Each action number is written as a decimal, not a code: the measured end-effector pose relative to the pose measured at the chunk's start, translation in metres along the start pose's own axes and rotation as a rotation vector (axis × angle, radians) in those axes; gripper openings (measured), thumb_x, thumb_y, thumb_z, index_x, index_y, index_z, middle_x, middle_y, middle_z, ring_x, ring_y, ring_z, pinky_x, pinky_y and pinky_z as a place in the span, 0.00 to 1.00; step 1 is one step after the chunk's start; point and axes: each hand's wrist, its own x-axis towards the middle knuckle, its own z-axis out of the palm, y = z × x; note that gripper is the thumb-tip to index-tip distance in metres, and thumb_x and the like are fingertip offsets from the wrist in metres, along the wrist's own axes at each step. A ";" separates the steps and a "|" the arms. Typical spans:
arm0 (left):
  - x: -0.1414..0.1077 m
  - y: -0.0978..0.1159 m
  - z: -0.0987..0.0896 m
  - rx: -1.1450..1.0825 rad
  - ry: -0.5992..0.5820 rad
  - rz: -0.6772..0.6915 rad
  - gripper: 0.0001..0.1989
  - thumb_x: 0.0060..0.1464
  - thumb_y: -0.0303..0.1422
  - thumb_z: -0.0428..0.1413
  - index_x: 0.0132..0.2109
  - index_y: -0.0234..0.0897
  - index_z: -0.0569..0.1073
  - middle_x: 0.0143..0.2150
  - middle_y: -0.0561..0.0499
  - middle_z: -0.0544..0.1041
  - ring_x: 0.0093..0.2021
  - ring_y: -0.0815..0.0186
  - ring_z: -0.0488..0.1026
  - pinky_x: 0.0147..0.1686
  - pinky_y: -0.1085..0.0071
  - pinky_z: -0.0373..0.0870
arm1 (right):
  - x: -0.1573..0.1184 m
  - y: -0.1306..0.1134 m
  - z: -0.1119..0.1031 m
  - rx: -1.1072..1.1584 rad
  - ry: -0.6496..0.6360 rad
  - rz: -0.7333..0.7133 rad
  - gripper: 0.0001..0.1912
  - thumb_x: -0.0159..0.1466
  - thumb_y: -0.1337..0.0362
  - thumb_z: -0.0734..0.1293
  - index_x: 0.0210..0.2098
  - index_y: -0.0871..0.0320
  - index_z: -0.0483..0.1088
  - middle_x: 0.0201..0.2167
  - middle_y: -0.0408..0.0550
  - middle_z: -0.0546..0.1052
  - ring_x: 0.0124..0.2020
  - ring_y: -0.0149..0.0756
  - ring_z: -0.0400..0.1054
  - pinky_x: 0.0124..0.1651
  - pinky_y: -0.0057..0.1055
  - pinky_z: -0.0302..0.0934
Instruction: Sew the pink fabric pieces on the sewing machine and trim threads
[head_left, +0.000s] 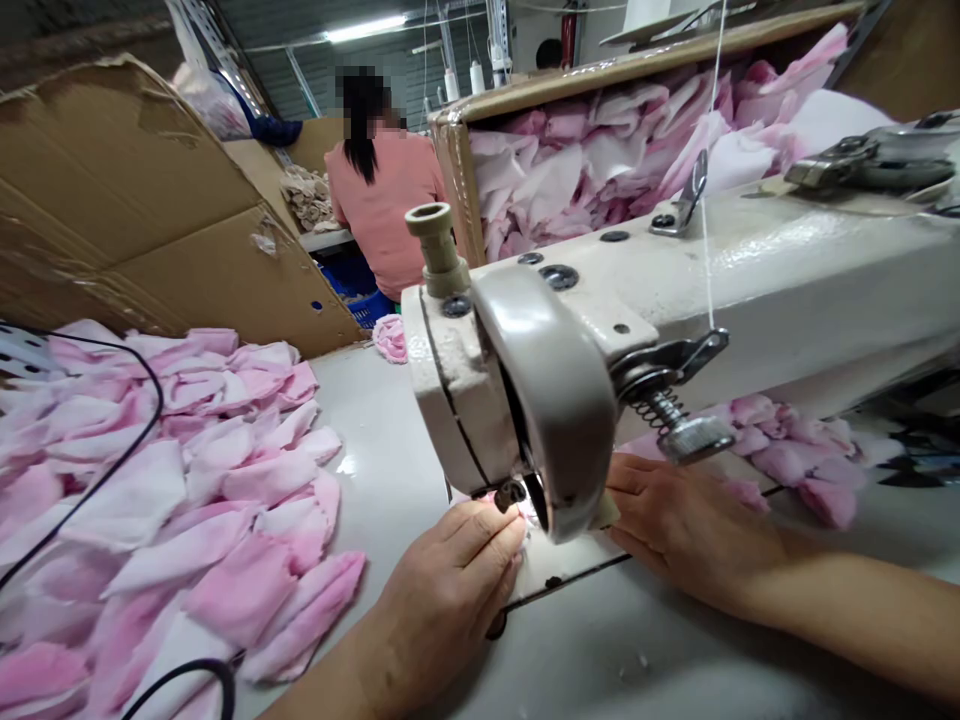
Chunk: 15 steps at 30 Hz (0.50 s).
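A white sewing machine (540, 390) stands in front of me, a thread running down to its tension knob (694, 438). Left of the needle area, my left hand (457, 570) is closed, its fingers pressed together on a small piece of pink plush fabric (486, 497). Most of that piece is hidden by the hand and the machine head. On the other side, my right hand (675, 525) rests low with fingers stretched out toward the needle plate; its fingertips are hidden behind the head. More pink pieces (787, 455) lie beyond it, under the machine arm.
A large heap of pink and white fabric pieces (217, 480) covers the left of the table, a black cable (142, 430) across it. Cardboard (150, 220) stands behind. A box of pink fabric (585, 160) is beyond the machine. A person (386, 205) sits further back.
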 end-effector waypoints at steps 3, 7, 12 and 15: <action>0.001 0.000 -0.001 -0.001 0.003 0.001 0.12 0.62 0.23 0.48 0.51 0.32 0.70 0.48 0.44 0.76 0.50 0.64 0.73 0.56 0.64 0.70 | 0.001 0.000 -0.001 0.002 -0.018 -0.018 0.10 0.64 0.75 0.62 0.34 0.58 0.73 0.34 0.46 0.76 0.37 0.38 0.70 0.39 0.31 0.61; 0.002 0.001 -0.002 0.003 0.001 0.006 0.12 0.63 0.23 0.48 0.51 0.32 0.70 0.48 0.43 0.77 0.49 0.64 0.73 0.56 0.64 0.71 | 0.001 0.002 0.001 -0.031 0.001 -0.031 0.09 0.64 0.74 0.62 0.36 0.58 0.73 0.35 0.46 0.76 0.38 0.39 0.69 0.39 0.32 0.59; 0.001 0.001 -0.001 0.016 0.009 0.006 0.12 0.62 0.23 0.49 0.51 0.31 0.70 0.49 0.42 0.77 0.50 0.63 0.74 0.56 0.63 0.71 | 0.000 0.003 0.007 -0.049 0.019 -0.037 0.08 0.65 0.73 0.62 0.36 0.57 0.73 0.37 0.46 0.76 0.38 0.39 0.68 0.37 0.32 0.57; 0.001 0.001 0.000 0.019 0.021 0.000 0.13 0.62 0.23 0.49 0.52 0.33 0.70 0.49 0.43 0.77 0.50 0.62 0.74 0.56 0.63 0.71 | 0.000 0.003 0.008 -0.057 0.029 -0.050 0.08 0.65 0.72 0.63 0.35 0.57 0.72 0.35 0.45 0.76 0.37 0.38 0.68 0.36 0.32 0.55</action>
